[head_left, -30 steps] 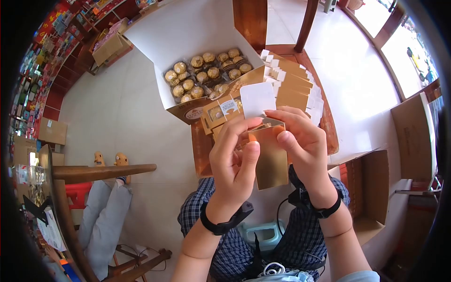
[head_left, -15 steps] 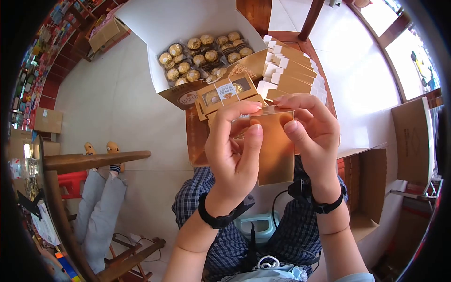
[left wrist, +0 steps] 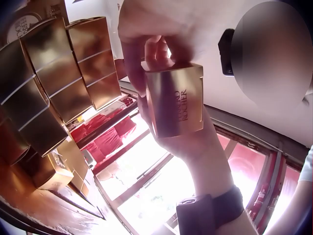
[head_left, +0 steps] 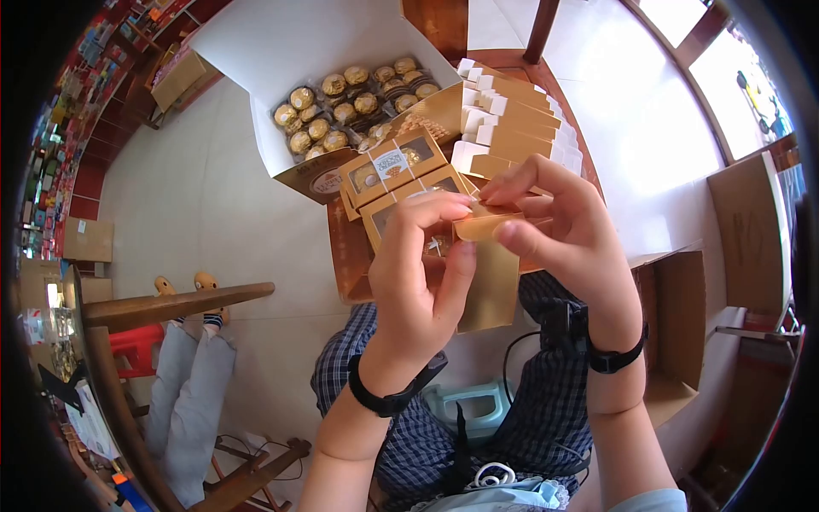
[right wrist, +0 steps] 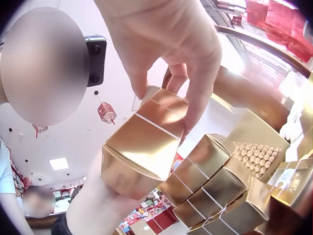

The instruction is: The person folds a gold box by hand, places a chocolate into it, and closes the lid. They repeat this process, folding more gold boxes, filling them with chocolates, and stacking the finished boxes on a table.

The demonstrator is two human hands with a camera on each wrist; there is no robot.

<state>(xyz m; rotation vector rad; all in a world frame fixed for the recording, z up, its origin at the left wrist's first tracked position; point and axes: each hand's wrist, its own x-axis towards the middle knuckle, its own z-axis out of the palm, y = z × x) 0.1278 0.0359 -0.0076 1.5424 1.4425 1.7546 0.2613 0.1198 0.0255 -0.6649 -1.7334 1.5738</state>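
In the head view, a small gold carton (head_left: 490,294) is held up between both hands over the lap. My left hand (head_left: 418,277) grips the carton's left side, index fingertip at its upper edge and thumb against the near face. My right hand (head_left: 572,230) pinches at the top right, its thumb on a gold flap (head_left: 479,227) and fingertips just beyond. The right wrist view shows the right fingers around one end of the carton (right wrist: 146,134), which has a white line across it. Brand lettering shows on the carton (left wrist: 176,103) in the left wrist view.
Windowed boxes of gold-wrapped chocolates (head_left: 388,166) are stacked on the wooden stool (head_left: 345,256) ahead. Behind them stands a large open box (head_left: 311,177) of chocolates; flat gold cartons (head_left: 520,119) lie right of it. Another person's legs (head_left: 183,384) are at the left.
A white flap that stood up at the carton's far end has folded down. Since then the right hand has turned, its fingers reaching over the top, and a gold flap shows there.
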